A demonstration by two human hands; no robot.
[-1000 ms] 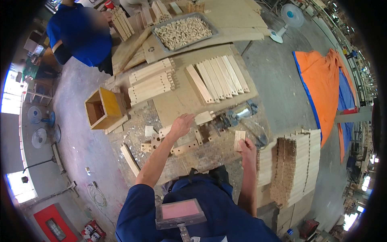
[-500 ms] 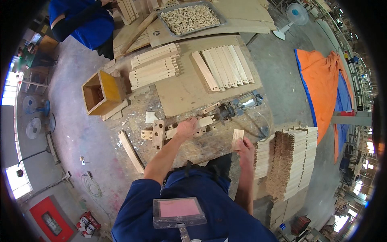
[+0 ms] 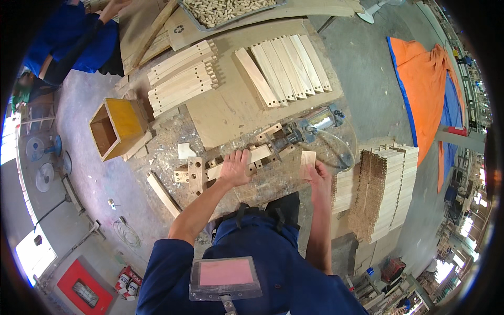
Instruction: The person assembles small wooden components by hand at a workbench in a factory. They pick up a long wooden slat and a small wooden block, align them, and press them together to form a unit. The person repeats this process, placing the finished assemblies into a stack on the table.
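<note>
My left hand (image 3: 235, 168) lies across a pale wooden strip (image 3: 258, 154), its fingers bent over the far edge. The strip rests in a jig on the worktable, between a drilled wooden block (image 3: 197, 176) on the left and a metal clamp cylinder (image 3: 321, 120) at the right. Part of the strip is hidden under my palm. My right hand (image 3: 318, 175) pinches a small flat wooden board (image 3: 308, 164) upright between thumb and fingers, just right of the jig. A loose wooden strip (image 3: 164, 194) lies at the table's left edge.
Drilled slats lie in two groups, left (image 3: 181, 81) and right (image 3: 289, 68), on cardboard (image 3: 226, 121). A yellow-sided wooden box (image 3: 125, 123) stands left. Tall slat stacks (image 3: 380, 191) are at my right. A tray of dowels (image 3: 226, 11) sits beyond; a co-worker's arm (image 3: 79, 50) is far left.
The view has shifted, so the table sits higher in the picture. My left hand's fingers now lie more squarely over the strip. My right hand still holds the small board.
</note>
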